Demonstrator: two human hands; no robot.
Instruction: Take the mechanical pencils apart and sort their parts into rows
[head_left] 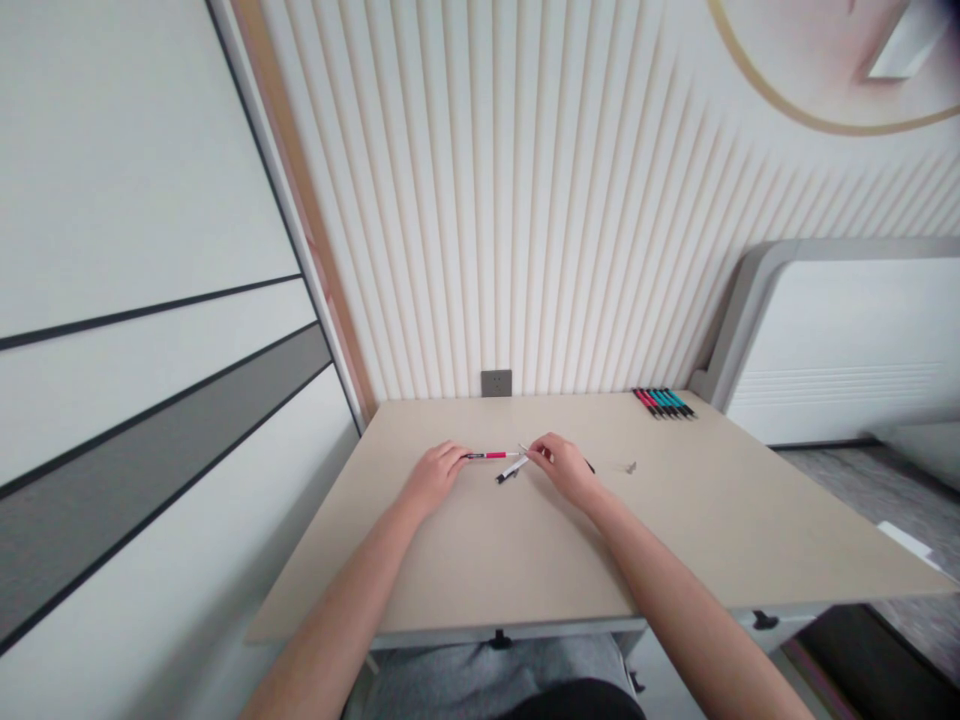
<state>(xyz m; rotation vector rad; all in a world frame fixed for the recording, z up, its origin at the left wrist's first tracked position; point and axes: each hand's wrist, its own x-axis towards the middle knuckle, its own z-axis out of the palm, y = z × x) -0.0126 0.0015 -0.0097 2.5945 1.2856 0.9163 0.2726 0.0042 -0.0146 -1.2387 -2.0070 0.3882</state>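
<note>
Between the finger and thumb of my left hand (439, 474) is the dark end of a slim refill (495, 455), red and white along its length. It lies level, its pale thin end pointing at my right hand (556, 462). The right fingertips are pinched close to that end; what they hold is too small to make out. Just below, a white pen barrel (513, 469) with a black end rests slanted on the table, its upper end near my right fingertips. A dark tip of something (591, 467) shows from behind the right hand.
Small silvery parts (631, 467) lie on the beige table (510, 570) to the right. A row of red, black and teal pens (664, 403) lies at the back right. A ribbed wall with a grey socket (496, 383) rises behind; a white cabinet (135, 420) stands left.
</note>
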